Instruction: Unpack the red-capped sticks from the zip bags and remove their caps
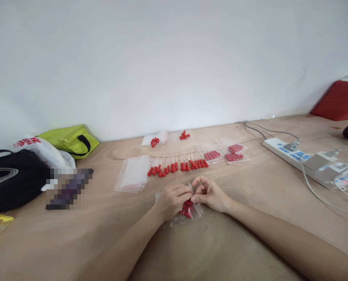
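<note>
My left hand (171,199) and my right hand (209,193) meet at the middle of the wooden table (221,242), both pinching the top of a small clear zip bag (188,210) filled with red-bulbed droppers. Just beyond my hands lies a row of loose droppers with red bulbs (176,167). A stack of flat clear zip bags (133,177) sits to the left of that row. Filled bags of droppers (235,154) lie at the right end of the row, and two more small bags (168,138) rest near the wall.
A white power strip (285,150) with plugs and cables lies at the right. A black bag (10,179), a white plastic bag (42,150) and a lime green bag (71,139) sit at the left. A red object (339,101) leans at the far right.
</note>
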